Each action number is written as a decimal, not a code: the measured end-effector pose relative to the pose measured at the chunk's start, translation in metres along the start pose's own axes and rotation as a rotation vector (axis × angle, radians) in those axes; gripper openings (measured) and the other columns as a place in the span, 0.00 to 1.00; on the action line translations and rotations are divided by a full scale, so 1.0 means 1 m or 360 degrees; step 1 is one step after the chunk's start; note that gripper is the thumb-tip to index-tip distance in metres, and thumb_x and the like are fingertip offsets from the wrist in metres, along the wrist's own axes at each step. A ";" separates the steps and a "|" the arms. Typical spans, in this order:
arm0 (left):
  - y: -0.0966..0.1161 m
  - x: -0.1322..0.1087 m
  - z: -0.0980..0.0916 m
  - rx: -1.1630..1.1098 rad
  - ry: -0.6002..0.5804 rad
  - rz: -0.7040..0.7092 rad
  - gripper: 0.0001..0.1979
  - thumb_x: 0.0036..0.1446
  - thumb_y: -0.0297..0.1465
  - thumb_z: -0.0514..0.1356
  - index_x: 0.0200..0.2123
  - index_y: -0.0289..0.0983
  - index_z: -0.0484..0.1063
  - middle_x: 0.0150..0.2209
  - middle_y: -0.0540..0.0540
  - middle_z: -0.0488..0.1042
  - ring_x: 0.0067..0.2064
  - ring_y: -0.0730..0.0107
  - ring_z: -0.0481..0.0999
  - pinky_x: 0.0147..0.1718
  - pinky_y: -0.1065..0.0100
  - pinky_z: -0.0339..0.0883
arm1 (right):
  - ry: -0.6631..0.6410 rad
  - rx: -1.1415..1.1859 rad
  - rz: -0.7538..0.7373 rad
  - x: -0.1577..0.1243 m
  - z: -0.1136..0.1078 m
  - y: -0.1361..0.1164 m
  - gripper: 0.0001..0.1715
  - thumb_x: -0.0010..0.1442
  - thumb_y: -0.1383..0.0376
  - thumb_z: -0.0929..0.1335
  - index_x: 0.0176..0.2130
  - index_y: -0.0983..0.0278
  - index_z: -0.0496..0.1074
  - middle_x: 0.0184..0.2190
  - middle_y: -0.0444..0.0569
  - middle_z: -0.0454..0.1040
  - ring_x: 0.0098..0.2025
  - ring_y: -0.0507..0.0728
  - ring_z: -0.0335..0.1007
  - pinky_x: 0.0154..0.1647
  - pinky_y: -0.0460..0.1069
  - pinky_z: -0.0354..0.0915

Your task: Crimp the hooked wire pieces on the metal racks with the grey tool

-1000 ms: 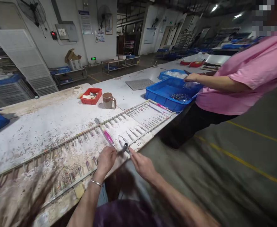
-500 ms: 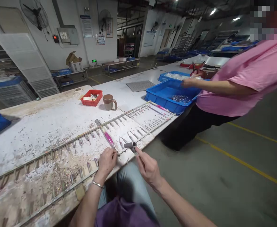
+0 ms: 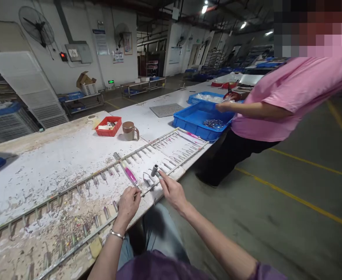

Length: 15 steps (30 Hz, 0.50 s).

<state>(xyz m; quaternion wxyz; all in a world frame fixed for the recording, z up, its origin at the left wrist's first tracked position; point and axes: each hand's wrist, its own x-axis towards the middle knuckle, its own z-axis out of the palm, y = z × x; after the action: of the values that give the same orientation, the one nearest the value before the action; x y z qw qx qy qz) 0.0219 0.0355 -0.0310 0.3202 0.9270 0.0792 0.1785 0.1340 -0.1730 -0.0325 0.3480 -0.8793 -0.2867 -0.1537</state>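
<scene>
My left hand (image 3: 129,203) is closed in a pinch at the near rail of a long metal rack (image 3: 80,182) with several clips, lying on a worn white table (image 3: 48,155). It touches the near end of a thin rod with a pink section (image 3: 126,172) that lies across the rack. My right hand (image 3: 172,190) is closed round a short grey metal tube (image 3: 154,170), held upright just above the rack's near rail.
A brown mug (image 3: 129,130) and a red tray (image 3: 108,126) stand behind the rack. A person in a pink shirt (image 3: 287,101) stands at the right, hands over blue bins (image 3: 200,118) holding small parts. Concrete floor with yellow lines lies to the right.
My right hand has tilted the grey tube from lying sideways to upright and raised it slightly. My left hand stays pinched at the rail. The view has shifted a little.
</scene>
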 end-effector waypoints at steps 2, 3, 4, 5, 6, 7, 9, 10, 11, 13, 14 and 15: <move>0.002 0.003 -0.004 -0.0053 -0.0033 0.0016 0.12 0.66 0.34 0.54 0.36 0.40 0.78 0.36 0.44 0.80 0.42 0.59 0.80 0.46 0.60 0.73 | -0.0049 -0.0061 0.0002 0.021 0.016 0.001 0.28 0.78 0.62 0.58 0.68 0.65 0.72 0.57 0.58 0.83 0.55 0.61 0.82 0.57 0.52 0.75; 0.003 0.004 -0.006 -0.0089 -0.0034 0.0016 0.14 0.65 0.35 0.54 0.36 0.41 0.79 0.36 0.44 0.80 0.43 0.58 0.81 0.46 0.59 0.73 | -0.0062 -0.0095 -0.0006 0.031 0.024 0.000 0.27 0.77 0.63 0.59 0.67 0.65 0.73 0.54 0.58 0.84 0.53 0.60 0.83 0.54 0.51 0.76; 0.002 0.005 -0.008 -0.0122 -0.0021 0.0002 0.15 0.66 0.37 0.53 0.36 0.41 0.79 0.36 0.44 0.81 0.43 0.57 0.81 0.46 0.58 0.74 | -0.0074 -0.0132 -0.0011 0.039 0.030 0.000 0.26 0.76 0.63 0.61 0.66 0.65 0.73 0.51 0.57 0.85 0.51 0.60 0.83 0.51 0.50 0.76; 0.001 0.007 -0.008 -0.0152 0.0007 -0.0006 0.16 0.66 0.38 0.53 0.36 0.41 0.80 0.36 0.43 0.82 0.42 0.56 0.82 0.45 0.57 0.75 | -0.0086 -0.0173 -0.0014 0.045 0.035 -0.001 0.25 0.75 0.63 0.62 0.66 0.64 0.74 0.48 0.56 0.86 0.48 0.59 0.83 0.48 0.49 0.76; -0.001 0.009 -0.009 -0.0201 0.0034 -0.0009 0.16 0.64 0.40 0.53 0.36 0.42 0.80 0.37 0.43 0.82 0.43 0.54 0.83 0.45 0.56 0.76 | -0.0101 -0.0213 -0.0019 0.050 0.039 -0.001 0.24 0.74 0.63 0.64 0.65 0.63 0.74 0.45 0.55 0.86 0.44 0.59 0.83 0.44 0.47 0.75; -0.005 0.010 -0.008 -0.0245 0.0034 -0.0008 0.17 0.63 0.42 0.54 0.36 0.43 0.81 0.37 0.44 0.83 0.43 0.53 0.83 0.45 0.54 0.78 | -0.0115 -0.0255 -0.0023 0.053 0.042 -0.002 0.24 0.74 0.62 0.65 0.64 0.62 0.75 0.42 0.54 0.86 0.41 0.59 0.83 0.41 0.47 0.73; -0.013 0.014 -0.006 -0.0320 0.0017 -0.0025 0.16 0.61 0.45 0.56 0.36 0.47 0.82 0.38 0.45 0.85 0.44 0.50 0.84 0.47 0.52 0.79 | -0.0135 -0.0317 -0.0039 0.055 0.045 -0.003 0.23 0.72 0.60 0.67 0.62 0.60 0.76 0.39 0.54 0.85 0.38 0.60 0.83 0.36 0.47 0.71; -0.017 0.015 -0.005 -0.0341 0.0016 -0.0063 0.15 0.60 0.46 0.57 0.36 0.49 0.83 0.39 0.47 0.85 0.45 0.49 0.85 0.46 0.52 0.80 | -0.0144 -0.0337 -0.0050 0.055 0.046 -0.003 0.23 0.72 0.59 0.67 0.62 0.59 0.76 0.40 0.53 0.85 0.38 0.60 0.83 0.35 0.47 0.70; -0.022 0.016 -0.003 -0.0368 0.0028 -0.0083 0.14 0.59 0.47 0.59 0.37 0.52 0.83 0.40 0.48 0.86 0.45 0.48 0.85 0.46 0.51 0.81 | -0.0148 -0.0355 -0.0050 0.054 0.047 -0.003 0.23 0.72 0.59 0.67 0.63 0.58 0.76 0.40 0.53 0.85 0.38 0.61 0.83 0.34 0.48 0.69; -0.031 0.019 0.001 -0.0406 0.0065 -0.0073 0.11 0.55 0.48 0.61 0.35 0.55 0.83 0.39 0.51 0.86 0.45 0.46 0.86 0.46 0.51 0.82 | -0.0159 -0.0381 -0.0041 0.053 0.048 -0.003 0.24 0.72 0.58 0.66 0.64 0.57 0.74 0.40 0.54 0.85 0.39 0.62 0.83 0.33 0.48 0.68; -0.035 0.020 0.003 -0.0411 0.0081 -0.0065 0.10 0.54 0.48 0.62 0.34 0.57 0.83 0.39 0.52 0.86 0.44 0.45 0.86 0.46 0.50 0.82 | -0.0168 -0.0389 -0.0034 0.053 0.048 -0.003 0.24 0.73 0.57 0.66 0.64 0.57 0.73 0.41 0.54 0.85 0.39 0.63 0.83 0.33 0.49 0.67; -0.038 0.020 0.004 -0.0404 0.0105 -0.0058 0.10 0.53 0.48 0.62 0.34 0.57 0.83 0.38 0.53 0.86 0.43 0.45 0.87 0.45 0.50 0.83 | -0.0179 -0.0393 -0.0028 0.053 0.049 -0.002 0.24 0.73 0.57 0.66 0.64 0.56 0.73 0.41 0.54 0.85 0.40 0.63 0.83 0.33 0.49 0.67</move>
<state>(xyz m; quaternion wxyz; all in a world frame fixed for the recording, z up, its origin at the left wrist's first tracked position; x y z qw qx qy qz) 0.0412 0.0678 -0.0520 0.4353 0.8711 0.0834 0.2116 0.1783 -0.1165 -0.0410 0.2191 -0.9201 -0.2924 -0.1413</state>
